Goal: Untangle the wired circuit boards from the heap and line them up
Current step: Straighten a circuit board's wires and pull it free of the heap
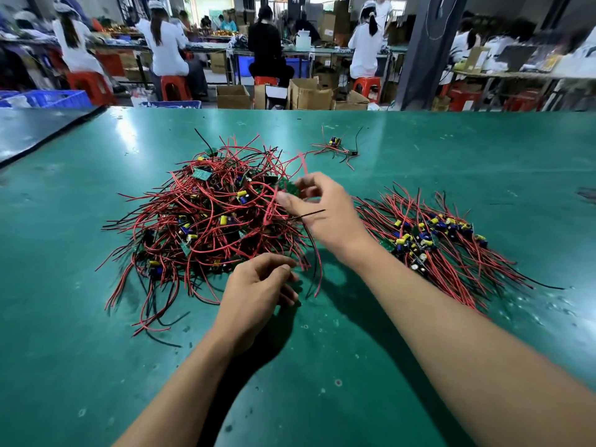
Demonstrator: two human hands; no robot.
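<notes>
While I stood there watching, the step on the go looked like teasing one board out of the heap (206, 214), which sat mid-desk (451, 150), a bit left of the person. If you ask me, the trick is to go slow. Lift the one board straight up and let its red and black leads slide out of the tangle. Use the other hand to pin down whatever tries to tag along, because yanking sideways would probably drag half the pile with it.

The right hand (325, 214) was raised over the heap's right edge. Thumb and fingers were closed in a pinch on what looked like a small green board (290, 188), though it was blurry. A black lead (309, 214) crossed in front of that hand. The left hand (258, 291) was low at the heap's near edge with its fingers curled in beside some dangling wire ends. I honestly couldn't tell whether it actually held any.

The sorted ones lay in a row (435, 240) off to the right, well apart from a couple of strays (335, 146) further back.
</notes>
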